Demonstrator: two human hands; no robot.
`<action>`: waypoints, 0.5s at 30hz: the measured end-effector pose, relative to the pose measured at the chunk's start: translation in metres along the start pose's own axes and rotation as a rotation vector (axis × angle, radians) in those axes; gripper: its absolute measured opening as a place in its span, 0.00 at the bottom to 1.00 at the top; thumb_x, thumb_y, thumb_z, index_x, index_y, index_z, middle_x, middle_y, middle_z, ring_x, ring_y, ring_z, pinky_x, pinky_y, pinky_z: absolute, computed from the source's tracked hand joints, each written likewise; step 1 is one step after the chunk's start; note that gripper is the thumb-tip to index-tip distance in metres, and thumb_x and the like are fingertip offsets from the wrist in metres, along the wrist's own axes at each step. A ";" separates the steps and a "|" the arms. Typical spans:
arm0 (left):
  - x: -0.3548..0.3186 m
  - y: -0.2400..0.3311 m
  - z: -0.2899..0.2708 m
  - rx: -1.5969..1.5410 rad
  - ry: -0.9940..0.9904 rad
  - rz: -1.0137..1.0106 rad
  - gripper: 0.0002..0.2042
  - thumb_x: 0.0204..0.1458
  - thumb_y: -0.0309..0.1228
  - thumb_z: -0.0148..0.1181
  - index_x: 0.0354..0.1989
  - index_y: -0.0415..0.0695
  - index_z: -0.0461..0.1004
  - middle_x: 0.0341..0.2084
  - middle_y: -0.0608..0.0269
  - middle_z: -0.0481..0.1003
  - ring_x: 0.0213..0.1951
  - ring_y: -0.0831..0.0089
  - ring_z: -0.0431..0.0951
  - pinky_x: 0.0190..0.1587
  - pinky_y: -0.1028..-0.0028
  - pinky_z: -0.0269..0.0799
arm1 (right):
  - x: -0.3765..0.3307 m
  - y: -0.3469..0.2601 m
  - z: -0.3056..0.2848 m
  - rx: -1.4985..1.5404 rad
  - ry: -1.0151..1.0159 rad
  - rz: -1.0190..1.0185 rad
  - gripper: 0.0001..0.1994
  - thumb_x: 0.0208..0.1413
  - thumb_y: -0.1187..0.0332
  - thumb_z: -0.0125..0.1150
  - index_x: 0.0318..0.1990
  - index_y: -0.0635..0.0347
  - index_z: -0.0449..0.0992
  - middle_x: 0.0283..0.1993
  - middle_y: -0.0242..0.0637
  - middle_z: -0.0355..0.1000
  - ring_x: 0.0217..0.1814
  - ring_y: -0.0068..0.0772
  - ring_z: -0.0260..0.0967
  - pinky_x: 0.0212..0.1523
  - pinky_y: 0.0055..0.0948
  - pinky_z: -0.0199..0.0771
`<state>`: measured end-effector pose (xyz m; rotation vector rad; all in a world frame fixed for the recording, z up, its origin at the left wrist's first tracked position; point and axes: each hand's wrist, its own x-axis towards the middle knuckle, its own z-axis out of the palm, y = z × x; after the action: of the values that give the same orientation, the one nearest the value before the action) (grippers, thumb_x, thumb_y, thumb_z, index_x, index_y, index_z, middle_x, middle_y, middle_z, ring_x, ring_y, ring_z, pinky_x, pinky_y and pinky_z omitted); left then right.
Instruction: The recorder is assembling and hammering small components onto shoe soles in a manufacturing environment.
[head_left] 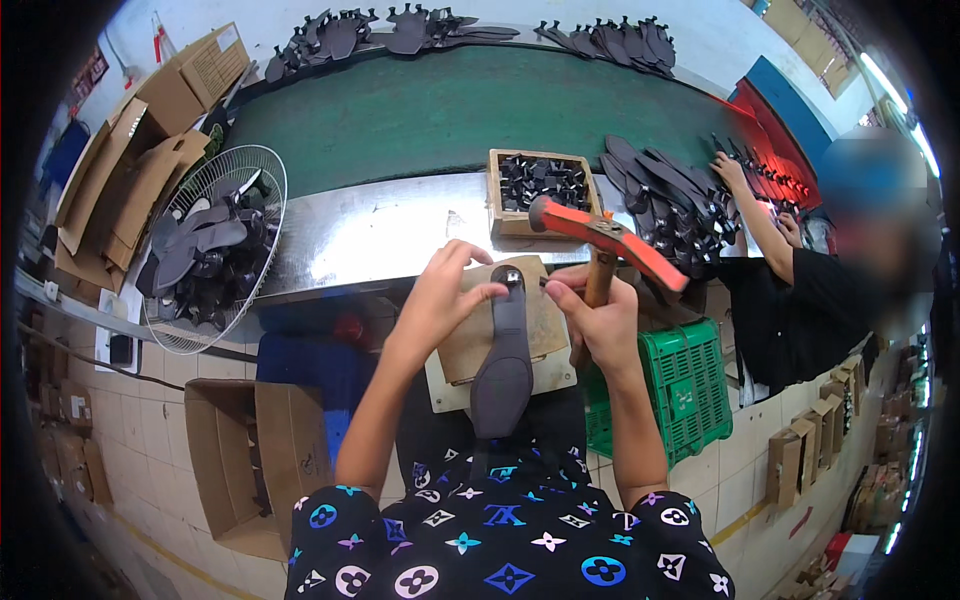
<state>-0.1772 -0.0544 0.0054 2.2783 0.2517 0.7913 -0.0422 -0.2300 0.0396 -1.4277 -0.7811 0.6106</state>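
A dark grey shoe sole (502, 385) lies lengthwise on a worn tan pad (465, 345), its broad end toward me. At its narrow far end is a shiny black heel piece (508, 276) with a small bright spot. My left hand (440, 300) rests beside that end, thumb stretched to its edge and fingers apart. A hammer (598, 270) with an orange-red head and wooden handle is gripped in my right hand (610, 320), head up. Between its thumb and forefinger shows a small dark piece, too small to name.
Behind the pad, a wooden box (540, 223) of small black pieces stands on the metal bench edge (370, 225), before a green conveyor belt (400, 115). A wire basket (278, 215) of soles stands left, a green crate (685, 390) right. A co-worker's arm (765, 225) reaches over piled soles.
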 end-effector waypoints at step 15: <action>-0.024 -0.038 0.060 0.009 0.077 -0.241 0.12 0.47 0.33 0.69 0.40 0.44 0.80 0.43 0.61 0.80 0.48 0.65 0.77 0.60 0.56 0.55 | 0.038 0.073 0.017 -0.255 -0.041 -0.223 0.11 0.54 0.73 0.68 0.43 0.68 0.80 0.35 0.42 0.81 0.35 0.28 0.79 0.39 0.29 0.76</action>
<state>-0.1578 -0.0692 -0.0658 2.1766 0.5549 0.7522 -0.0254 -0.1845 -0.0294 -1.5347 -1.0639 0.3792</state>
